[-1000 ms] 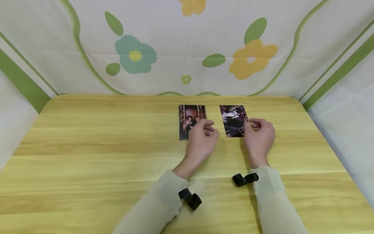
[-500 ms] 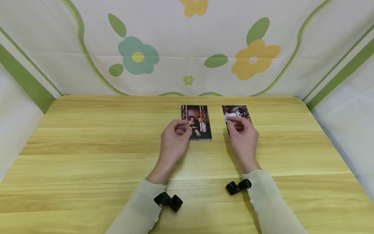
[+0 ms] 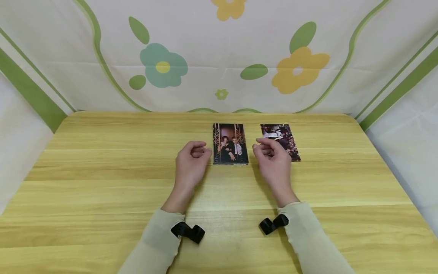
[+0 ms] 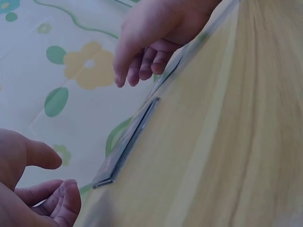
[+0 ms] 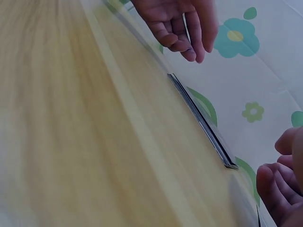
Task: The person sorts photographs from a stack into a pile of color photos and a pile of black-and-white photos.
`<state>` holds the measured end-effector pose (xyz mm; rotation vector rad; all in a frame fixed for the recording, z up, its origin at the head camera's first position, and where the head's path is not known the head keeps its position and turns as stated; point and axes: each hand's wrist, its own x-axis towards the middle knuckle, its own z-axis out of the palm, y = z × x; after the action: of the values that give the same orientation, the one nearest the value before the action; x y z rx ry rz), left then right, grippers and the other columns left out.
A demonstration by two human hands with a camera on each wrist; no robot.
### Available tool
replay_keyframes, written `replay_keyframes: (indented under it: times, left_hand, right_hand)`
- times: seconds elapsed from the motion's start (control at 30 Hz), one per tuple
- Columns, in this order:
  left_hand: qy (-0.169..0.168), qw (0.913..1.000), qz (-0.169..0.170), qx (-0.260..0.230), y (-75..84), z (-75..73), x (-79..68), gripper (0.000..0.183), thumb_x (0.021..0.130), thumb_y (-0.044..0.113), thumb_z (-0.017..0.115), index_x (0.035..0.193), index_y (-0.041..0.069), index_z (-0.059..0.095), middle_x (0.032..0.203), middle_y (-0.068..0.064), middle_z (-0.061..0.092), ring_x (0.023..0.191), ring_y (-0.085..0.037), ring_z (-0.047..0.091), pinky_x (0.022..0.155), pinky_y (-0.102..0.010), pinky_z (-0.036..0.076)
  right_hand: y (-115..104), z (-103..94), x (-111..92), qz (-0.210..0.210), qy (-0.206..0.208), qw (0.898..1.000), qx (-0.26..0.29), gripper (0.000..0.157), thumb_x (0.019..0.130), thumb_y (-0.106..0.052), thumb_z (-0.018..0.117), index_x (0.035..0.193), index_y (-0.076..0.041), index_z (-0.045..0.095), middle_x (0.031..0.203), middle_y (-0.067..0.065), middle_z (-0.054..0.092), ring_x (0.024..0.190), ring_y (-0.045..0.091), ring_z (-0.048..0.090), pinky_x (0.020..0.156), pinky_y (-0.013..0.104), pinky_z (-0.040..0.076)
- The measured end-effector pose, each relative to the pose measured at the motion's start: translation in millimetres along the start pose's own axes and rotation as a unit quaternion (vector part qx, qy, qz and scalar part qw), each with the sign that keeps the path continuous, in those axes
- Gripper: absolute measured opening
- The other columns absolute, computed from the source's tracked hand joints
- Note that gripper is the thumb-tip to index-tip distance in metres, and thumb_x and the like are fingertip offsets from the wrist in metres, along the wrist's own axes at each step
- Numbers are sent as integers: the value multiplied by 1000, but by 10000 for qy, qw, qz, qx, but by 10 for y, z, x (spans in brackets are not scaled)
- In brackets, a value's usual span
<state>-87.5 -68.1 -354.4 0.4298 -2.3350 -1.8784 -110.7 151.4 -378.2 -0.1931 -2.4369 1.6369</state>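
A small stack of photo cards [image 3: 230, 144], its top card showing two people behind ornate ironwork, lies near the table's back edge. Right of it a single photo card [image 3: 278, 132] lies flat, its lower left part covered in the head view. My left hand [image 3: 192, 163], fingers loosely bent and holding nothing, is just left of the stack. Over the gap between stack and single card is my right hand [image 3: 273, 164], also holding nothing with fingers loosely bent. In the right wrist view the layered edge of the stack [image 5: 203, 124] shows, with both hands apart from it.
The wooden table [image 3: 113, 182] stretches out around the cards. Behind it hangs a white cloth [image 3: 205, 49] printed with flowers and green leaves. A black wrist camera [image 3: 188, 231] is on the left sleeve, and another black camera [image 3: 273, 223] on the right.
My left hand has moved left, from over the stack to beside it. My right hand has shifted left across the single card to the gap. The cards look unmoved on the table.
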Motion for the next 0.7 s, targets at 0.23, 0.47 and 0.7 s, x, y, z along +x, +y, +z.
replay_keyframes:
  times: [0.23,0.47,0.7]
  left_hand:
    - [221,9997,33,-65,-95,-14,32,24,97,9,72,119,1,76,108,-15,74,91,-17,65,80,-23,53]
    - [378,9987,297,153,-174,-13,52,22,98,9,70,116,1,80,107,-17,76,93,-22,69,80,-21,53]
    - [318,9976,521,320,-197,-17,42,22,98,8,73,117,-1,79,109,-18,75,97,-28,71,80,-17,54]
  right_hand:
    - [-18,14,-8,158,-244,9995,74,31,101,-18,76,130,-11,74,111,8,74,79,14,69,65,24,62]
    - [-1,38,-6,226,-419,9984,-306,34,100,-21,77,132,-10,73,111,10,76,74,13,70,66,21,60]
    - [3,60,5,88,-594,9951,-787,39,98,-25,80,134,-11,73,115,8,76,98,19,69,83,24,57]
